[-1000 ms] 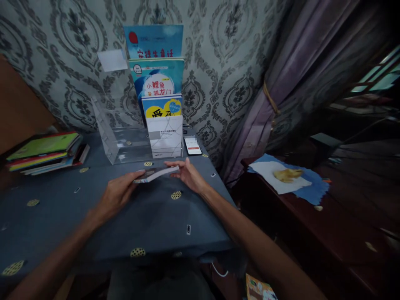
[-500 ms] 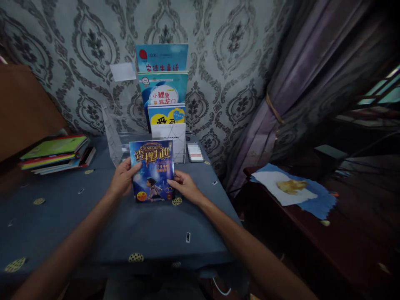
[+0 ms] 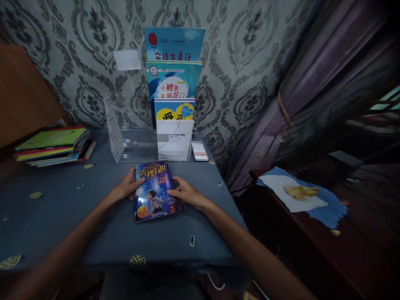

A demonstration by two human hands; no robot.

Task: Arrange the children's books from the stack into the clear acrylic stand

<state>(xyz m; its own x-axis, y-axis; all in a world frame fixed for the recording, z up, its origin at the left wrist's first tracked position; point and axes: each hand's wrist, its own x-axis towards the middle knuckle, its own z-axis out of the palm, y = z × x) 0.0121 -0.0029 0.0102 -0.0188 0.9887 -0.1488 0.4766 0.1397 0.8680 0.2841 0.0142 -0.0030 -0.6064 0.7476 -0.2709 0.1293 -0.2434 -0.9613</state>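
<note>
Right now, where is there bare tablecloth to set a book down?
Left of the left hand, before the stacked books; also between the held book and the table's near edge. Crowded: back right, with upright books and phone.

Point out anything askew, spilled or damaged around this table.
The stack of books on the left looks untidy: its books lie at differing angles, their edges out of line. No spill or damage stands out.
</note>
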